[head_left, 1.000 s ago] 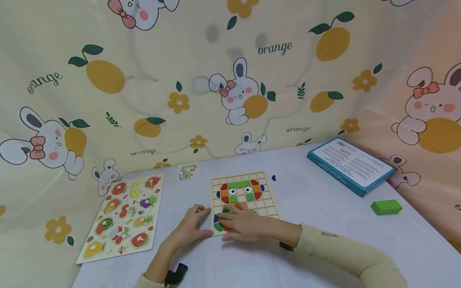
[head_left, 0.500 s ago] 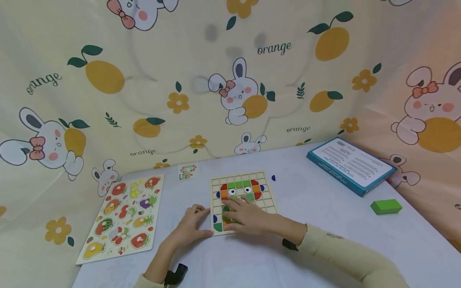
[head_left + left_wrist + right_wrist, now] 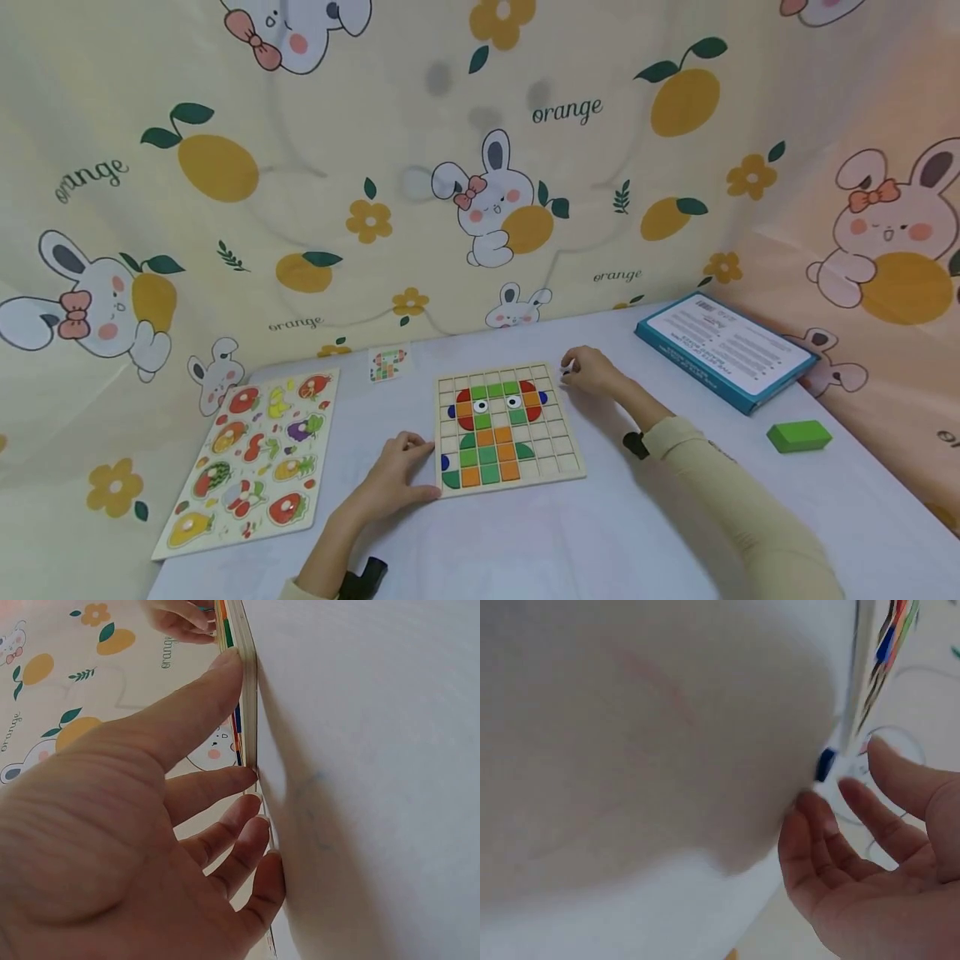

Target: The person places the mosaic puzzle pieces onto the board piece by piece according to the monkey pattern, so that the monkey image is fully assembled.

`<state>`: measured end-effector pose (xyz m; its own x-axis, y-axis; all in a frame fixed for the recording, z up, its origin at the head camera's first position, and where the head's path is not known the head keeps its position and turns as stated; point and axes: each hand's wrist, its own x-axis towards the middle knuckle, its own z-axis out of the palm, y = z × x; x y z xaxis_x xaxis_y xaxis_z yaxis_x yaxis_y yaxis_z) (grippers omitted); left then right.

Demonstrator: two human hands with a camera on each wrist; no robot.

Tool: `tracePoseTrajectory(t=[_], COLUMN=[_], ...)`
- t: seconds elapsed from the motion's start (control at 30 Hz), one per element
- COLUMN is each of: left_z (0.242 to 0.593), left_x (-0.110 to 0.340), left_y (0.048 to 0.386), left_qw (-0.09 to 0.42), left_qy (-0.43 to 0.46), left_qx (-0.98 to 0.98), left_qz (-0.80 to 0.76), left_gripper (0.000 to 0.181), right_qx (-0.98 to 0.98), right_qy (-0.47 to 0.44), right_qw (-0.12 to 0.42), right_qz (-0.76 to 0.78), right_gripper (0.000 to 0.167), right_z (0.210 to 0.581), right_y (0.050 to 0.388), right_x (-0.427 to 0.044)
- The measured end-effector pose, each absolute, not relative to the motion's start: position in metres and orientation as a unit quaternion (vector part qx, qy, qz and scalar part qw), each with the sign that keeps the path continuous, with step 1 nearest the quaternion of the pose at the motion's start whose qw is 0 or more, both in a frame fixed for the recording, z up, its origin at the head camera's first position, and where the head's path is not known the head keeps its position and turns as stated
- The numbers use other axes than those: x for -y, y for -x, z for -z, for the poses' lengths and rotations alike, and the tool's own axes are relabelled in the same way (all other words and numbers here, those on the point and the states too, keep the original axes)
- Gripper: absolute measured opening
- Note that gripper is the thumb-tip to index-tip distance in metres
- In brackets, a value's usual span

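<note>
A square wooden grid board point(image 3: 562, 450) lies on the table, filled partly with red, orange, green and blue tiles and two eye tiles. My left hand point(image 3: 393, 475) rests at its left side; in the left wrist view the thumb point(image 3: 199, 701) touches the board's edge, with the other fingers loosely bent beside it. Beyond the board's far right corner, my right hand point(image 3: 592, 372) reaches down to a small blue half-round tile point(image 3: 826, 764). In the right wrist view that tile lies between thumb and fingertips, with a gap visible around it.
A fruit peg puzzle board point(image 3: 258, 458) lies on the left. A small pattern card point(image 3: 388, 364) sits behind the grid board. On the right are a blue flat box point(image 3: 727, 350) and a green block point(image 3: 799, 436). A printed curtain point(image 3: 337, 167) hangs behind the table.
My right hand has left the lower tiles of the board and moved right and away, to the loose blue tile. The left hand stays at the board's left side.
</note>
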<state>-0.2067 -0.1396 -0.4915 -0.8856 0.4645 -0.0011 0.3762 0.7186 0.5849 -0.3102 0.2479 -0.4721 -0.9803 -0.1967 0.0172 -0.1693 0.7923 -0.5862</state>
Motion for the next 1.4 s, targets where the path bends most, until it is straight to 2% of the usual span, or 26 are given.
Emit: tracePoseTrajectory(t=[0.13, 0.4, 0.63, 0.77, 0.9, 1.1, 1.27, 1.4], left_z=[0.493, 0.494, 0.492, 0.493, 0.494, 0.495, 0.494, 0.493], left_x=[0.14, 0.14, 0.14, 0.14, 0.14, 0.139, 0.139, 0.14], left_y=[0.206, 0.204, 0.204, 0.204, 0.205, 0.205, 0.205, 0.205], left_qw=[0.073, 0.07, 0.073, 0.07, 0.068, 0.075, 0.079, 0.077], left_qy=[-0.227, -0.225, -0.223, -0.225, -0.229, -0.226, -0.225, -0.226], left_qx=[-0.924, -0.925, -0.925, -0.925, -0.924, -0.924, -0.925, -0.925], left_qz=[-0.3, -0.298, -0.299, -0.298, -0.298, -0.299, -0.297, -0.297], left_gripper=[0.077, 0.075, 0.075, 0.075, 0.076, 0.077, 0.077, 0.077], right_qx=[-0.952, -0.963, -0.921, -0.886, -0.86, -0.8, -0.789, -0.776], right_qy=[0.077, 0.048, 0.061, 0.11, 0.17, 0.194, 0.232, 0.266], right_qw=[0.034, 0.037, -0.047, -0.058, -0.02, 0.072, 0.158, 0.21], right_qz=[0.295, 0.264, 0.381, 0.446, 0.481, 0.563, 0.547, 0.532], right_gripper=[0.016, 0.02, 0.01, 0.013, 0.021, 0.017, 0.019, 0.011], right_z=[0.479, 0.479, 0.475, 0.472, 0.469, 0.464, 0.46, 0.467], right_y=[0.32, 0.322, 0.314, 0.312, 0.309, 0.301, 0.296, 0.293], right_x=[-0.251, -0.243, -0.234, -0.224, -0.21, -0.185, -0.162, -0.137])
